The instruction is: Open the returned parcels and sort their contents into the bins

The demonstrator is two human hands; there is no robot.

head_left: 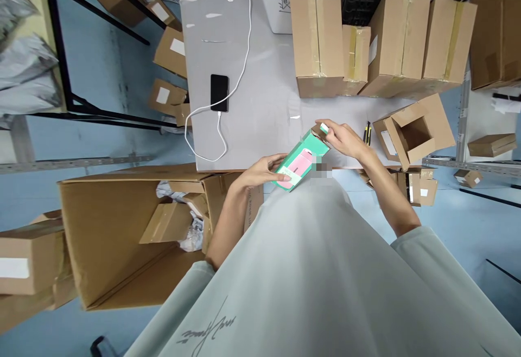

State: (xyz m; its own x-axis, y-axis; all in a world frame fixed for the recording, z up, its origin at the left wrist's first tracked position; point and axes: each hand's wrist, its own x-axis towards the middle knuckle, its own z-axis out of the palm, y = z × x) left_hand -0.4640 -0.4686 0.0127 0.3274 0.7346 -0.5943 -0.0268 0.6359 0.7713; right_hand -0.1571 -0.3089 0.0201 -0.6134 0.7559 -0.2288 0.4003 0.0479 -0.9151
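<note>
A slim green box (316, 147) with a pink picture on its front is held tilted at the table's near edge, close to my body. My left hand (266, 172) grips its lower end, thumb across the front face. At the upper end the box is open, and my right hand (342, 135) pinches its flap there. Part of the box front is blurred out. A black and yellow utility knife (367, 133) lies on the table just right of my right hand.
A black phone (219, 93) with a white cable (247, 48) lies on the grey table (268, 113). Taped cartons (319, 31) line its back right, beside an opened carton (415, 129). A large open carton (122, 243) stands at left, holding packing scraps.
</note>
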